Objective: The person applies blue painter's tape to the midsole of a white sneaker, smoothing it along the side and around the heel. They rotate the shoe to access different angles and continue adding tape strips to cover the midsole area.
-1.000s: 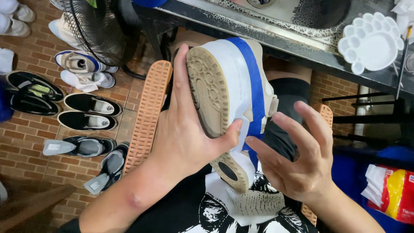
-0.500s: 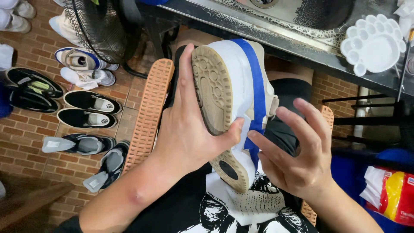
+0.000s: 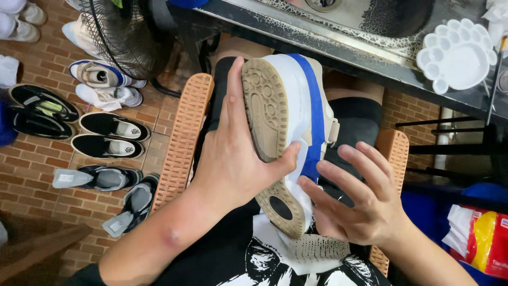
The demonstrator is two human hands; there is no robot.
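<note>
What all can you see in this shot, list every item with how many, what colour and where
sneaker: 1, white with blue tape band and tan sole, centre, sole facing up, gripped by the left hand
paint palette: 1, white, paw-shaped, top right on the counter
counter: 1, dark metal, across the top
fan: 1, black wire guard, top left
shoes on floor: several pairs, black, white and grey, left on the brick floor
tan ribbed soles: 2, orange-tan, either side of the lap
plastic package: 1, red, yellow and white, lower right
left hand: 1, wrapped around the sneaker's sole
right hand: 1, fingers spread, at the sneaker's blue-taped side
</note>
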